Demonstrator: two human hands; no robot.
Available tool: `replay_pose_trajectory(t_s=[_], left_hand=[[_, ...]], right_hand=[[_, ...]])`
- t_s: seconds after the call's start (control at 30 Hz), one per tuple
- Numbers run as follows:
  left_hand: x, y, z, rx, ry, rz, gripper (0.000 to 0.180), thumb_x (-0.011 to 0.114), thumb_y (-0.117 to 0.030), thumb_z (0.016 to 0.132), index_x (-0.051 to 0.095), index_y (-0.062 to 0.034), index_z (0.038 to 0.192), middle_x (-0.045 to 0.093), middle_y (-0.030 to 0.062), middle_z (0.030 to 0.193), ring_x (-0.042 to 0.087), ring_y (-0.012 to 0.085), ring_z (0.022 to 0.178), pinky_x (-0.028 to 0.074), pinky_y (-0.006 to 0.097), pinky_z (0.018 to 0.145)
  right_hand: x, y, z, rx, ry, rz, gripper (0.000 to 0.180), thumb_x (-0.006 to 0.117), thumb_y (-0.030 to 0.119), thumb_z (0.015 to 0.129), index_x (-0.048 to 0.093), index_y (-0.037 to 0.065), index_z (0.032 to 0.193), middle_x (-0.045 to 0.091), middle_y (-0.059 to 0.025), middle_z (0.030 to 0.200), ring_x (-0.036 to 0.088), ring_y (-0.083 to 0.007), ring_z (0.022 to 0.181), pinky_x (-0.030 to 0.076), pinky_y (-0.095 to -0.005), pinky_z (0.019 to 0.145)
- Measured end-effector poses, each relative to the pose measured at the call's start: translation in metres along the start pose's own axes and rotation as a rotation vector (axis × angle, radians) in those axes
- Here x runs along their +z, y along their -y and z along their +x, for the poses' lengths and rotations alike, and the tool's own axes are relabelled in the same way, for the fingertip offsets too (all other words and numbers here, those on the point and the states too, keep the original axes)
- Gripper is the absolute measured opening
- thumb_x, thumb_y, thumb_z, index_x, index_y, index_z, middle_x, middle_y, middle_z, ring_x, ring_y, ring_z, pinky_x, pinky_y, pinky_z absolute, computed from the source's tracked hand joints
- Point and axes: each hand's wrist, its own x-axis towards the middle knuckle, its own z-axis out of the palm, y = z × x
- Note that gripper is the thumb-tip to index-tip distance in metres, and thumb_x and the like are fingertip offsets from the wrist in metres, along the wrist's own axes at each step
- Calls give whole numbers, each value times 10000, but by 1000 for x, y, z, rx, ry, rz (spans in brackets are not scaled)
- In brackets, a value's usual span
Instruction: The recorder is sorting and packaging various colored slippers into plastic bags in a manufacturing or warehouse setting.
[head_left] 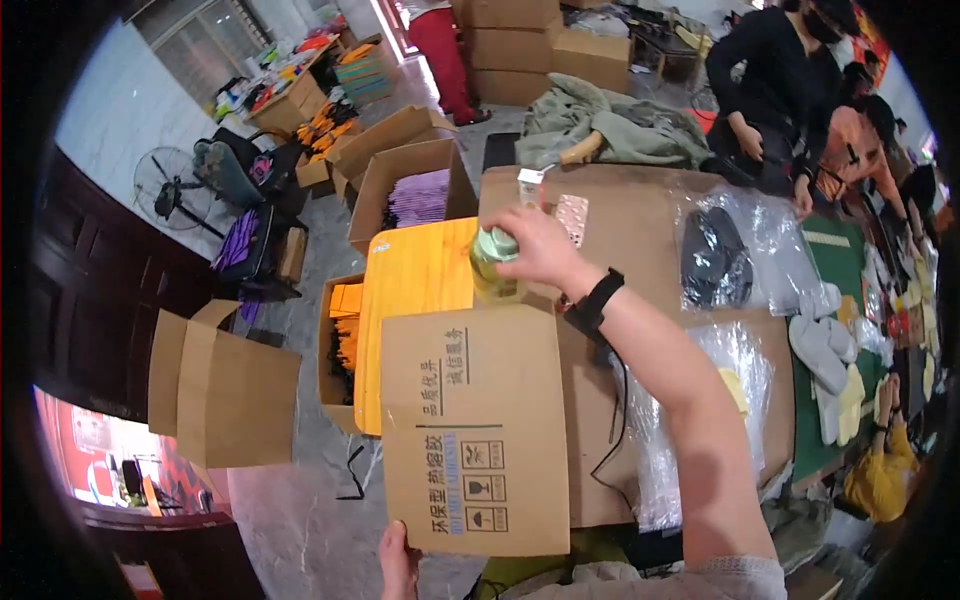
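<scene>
My right hand [540, 245], with a dark band on the wrist, is wrapped around the top of a clear jar with a green lid [494, 262]. The jar is just past the far edge of a flat piece of printed cardboard [475, 400]. My left hand [398, 562] grips the near left corner of that cardboard, thumb on its face and the other fingers mostly hidden. Under the cardboard's far part lies a yellow board [420, 265]. Beyond my right hand are a small white box [531, 184] and a pink patterned packet [572, 218].
The brown-covered table [630, 225] holds clear plastic bags [715, 255] and a green-grey cloth [610, 125]. Open cartons [415, 185] stand left of it. A carton [235, 390] and a fan [172, 190] are farther left. People [775, 90] work at the right, by slippers [825, 350].
</scene>
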Motion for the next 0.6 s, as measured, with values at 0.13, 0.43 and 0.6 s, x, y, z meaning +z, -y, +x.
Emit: replay_pose_trajectory(t_s=[0.13, 0.43, 0.6], left_hand=[[5, -11, 35, 67, 24, 52, 360, 537, -413, 1018, 628, -69, 1080, 658, 6, 828, 602, 112, 636, 451, 250, 490], [29, -48, 57, 111, 33, 162, 446, 521, -499, 1015, 631, -87, 1145, 682, 36, 934, 651, 137, 721, 518, 282, 604], [39, -54, 79, 129, -7, 151, 449, 527, -508, 1011, 624, -107, 1190, 675, 39, 1012, 658, 152, 820, 524, 302, 614]], right_hand=[[-74, 27, 1, -1, -164, -56, 460, 768, 228, 648, 643, 148, 1083, 613, -105, 1077, 602, -335, 1032, 509, -436, 888], [-169, 46, -84, 155, -269, -206, 440, 764, 227, 649, 643, 148, 1065, 609, -91, 1056, 599, -327, 1013, 514, -426, 879], [-170, 47, -152, 253, -198, -254, 421, 757, 217, 657, 646, 138, 1056, 604, -94, 1085, 598, -330, 1004, 515, -429, 858]])
